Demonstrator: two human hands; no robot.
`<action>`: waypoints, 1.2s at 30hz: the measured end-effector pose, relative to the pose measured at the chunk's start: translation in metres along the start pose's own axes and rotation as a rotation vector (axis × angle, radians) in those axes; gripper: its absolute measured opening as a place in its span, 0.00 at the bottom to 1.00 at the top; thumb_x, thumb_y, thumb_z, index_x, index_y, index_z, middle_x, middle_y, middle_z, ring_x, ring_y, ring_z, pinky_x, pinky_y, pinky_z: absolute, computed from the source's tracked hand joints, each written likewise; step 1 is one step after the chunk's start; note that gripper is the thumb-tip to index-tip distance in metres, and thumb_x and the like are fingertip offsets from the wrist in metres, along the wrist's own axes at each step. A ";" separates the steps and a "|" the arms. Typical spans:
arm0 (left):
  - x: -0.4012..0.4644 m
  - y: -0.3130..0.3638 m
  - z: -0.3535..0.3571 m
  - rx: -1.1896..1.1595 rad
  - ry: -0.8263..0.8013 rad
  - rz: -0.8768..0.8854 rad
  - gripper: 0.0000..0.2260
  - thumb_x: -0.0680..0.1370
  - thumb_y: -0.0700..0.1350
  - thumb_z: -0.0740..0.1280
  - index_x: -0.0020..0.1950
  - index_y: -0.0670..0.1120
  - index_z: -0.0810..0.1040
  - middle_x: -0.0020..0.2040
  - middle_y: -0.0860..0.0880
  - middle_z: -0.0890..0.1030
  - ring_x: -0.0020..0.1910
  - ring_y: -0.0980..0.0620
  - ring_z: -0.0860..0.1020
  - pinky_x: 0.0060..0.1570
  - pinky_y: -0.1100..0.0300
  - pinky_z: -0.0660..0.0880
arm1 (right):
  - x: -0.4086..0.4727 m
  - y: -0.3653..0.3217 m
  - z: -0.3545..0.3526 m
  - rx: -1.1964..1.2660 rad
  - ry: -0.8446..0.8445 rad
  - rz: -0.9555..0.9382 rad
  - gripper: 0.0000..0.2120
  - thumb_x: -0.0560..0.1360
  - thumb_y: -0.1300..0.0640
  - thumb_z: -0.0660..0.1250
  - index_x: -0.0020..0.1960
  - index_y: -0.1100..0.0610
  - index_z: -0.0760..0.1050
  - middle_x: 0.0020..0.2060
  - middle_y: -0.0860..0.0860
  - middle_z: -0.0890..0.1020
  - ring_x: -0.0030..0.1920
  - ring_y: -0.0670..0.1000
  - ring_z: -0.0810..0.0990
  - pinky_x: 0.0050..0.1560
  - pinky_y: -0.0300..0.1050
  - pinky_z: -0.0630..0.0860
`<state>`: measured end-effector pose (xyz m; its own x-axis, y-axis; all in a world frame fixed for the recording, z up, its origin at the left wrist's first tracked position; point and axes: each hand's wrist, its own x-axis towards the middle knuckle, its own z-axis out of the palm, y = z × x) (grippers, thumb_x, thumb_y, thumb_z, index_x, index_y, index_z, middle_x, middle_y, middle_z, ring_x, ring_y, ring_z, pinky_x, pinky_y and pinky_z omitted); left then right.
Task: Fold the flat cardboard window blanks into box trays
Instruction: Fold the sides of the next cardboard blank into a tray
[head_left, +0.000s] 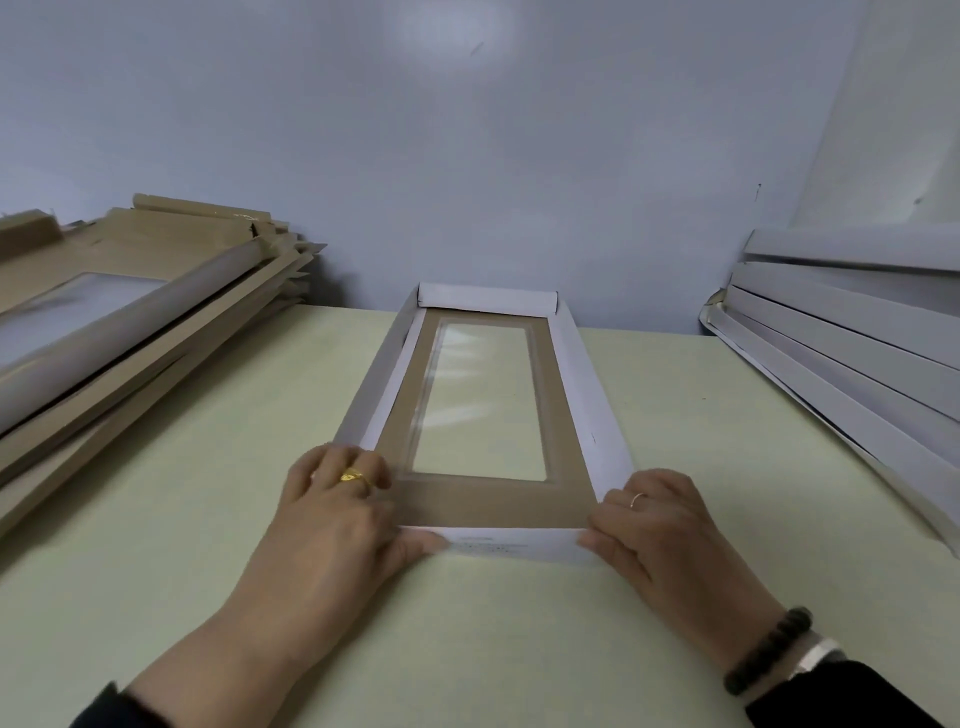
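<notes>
At centre of the pale green table (156, 519), one window blank (488, 499) lies lengthwise, far end toward the wall (467, 130). Brown inner face is up; clear film window (483, 400) sits in the middle. L and R long side flaps (592, 395) stand raised, white faces showing. Far end flap (488, 300) is rolled over inward. Near end flap (498, 545) lies nearly flat toward the person, white, w/ small faint print on it; text too small to read.

Left hand (337, 514) rests on near-left corner of the blank, fingers bent over the corner, thumb tip on the near flap; gold ring on one finger. Right hand (654, 525) sits at near-right corner, fingers curled against the side flap, thumb pressing the near flap; thin ring, plus dark bead bracelet (769, 649) at the wrist. Both hands grip the blank.

Far left: stack of brown-faced blanks (130, 312), skewed, some part-folded. Far right: stack of white pieces (852, 338), edges fanned; whether folded or flat cannot be told. No brand marks legible anywhere.
</notes>
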<state>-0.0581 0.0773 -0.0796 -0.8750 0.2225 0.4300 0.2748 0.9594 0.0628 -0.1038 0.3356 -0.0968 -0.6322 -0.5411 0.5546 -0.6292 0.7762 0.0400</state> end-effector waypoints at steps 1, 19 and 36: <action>0.004 0.007 0.001 0.001 -0.024 0.050 0.24 0.73 0.62 0.53 0.28 0.50 0.78 0.36 0.54 0.75 0.40 0.51 0.75 0.47 0.59 0.62 | 0.000 -0.003 0.002 0.026 0.004 -0.013 0.26 0.80 0.46 0.47 0.28 0.54 0.68 0.24 0.47 0.71 0.28 0.51 0.73 0.41 0.41 0.64; 0.011 0.025 0.019 -0.166 -0.232 0.048 0.11 0.80 0.58 0.54 0.42 0.54 0.67 0.41 0.55 0.69 0.45 0.53 0.71 0.40 0.59 0.65 | -0.005 0.018 0.000 0.321 -0.366 0.100 0.24 0.69 0.36 0.61 0.59 0.46 0.77 0.61 0.38 0.75 0.59 0.41 0.72 0.60 0.34 0.61; 0.010 0.024 0.023 -0.130 -0.209 0.066 0.11 0.80 0.57 0.54 0.40 0.53 0.64 0.38 0.55 0.66 0.43 0.53 0.70 0.39 0.58 0.64 | -0.004 -0.012 -0.002 0.076 -0.046 -0.082 0.14 0.72 0.49 0.58 0.34 0.55 0.74 0.29 0.47 0.76 0.29 0.49 0.73 0.33 0.38 0.65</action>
<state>-0.0698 0.1062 -0.0949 -0.9134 0.3276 0.2419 0.3708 0.9145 0.1617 -0.0928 0.3288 -0.0977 -0.5965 -0.6171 0.5131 -0.7108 0.7032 0.0194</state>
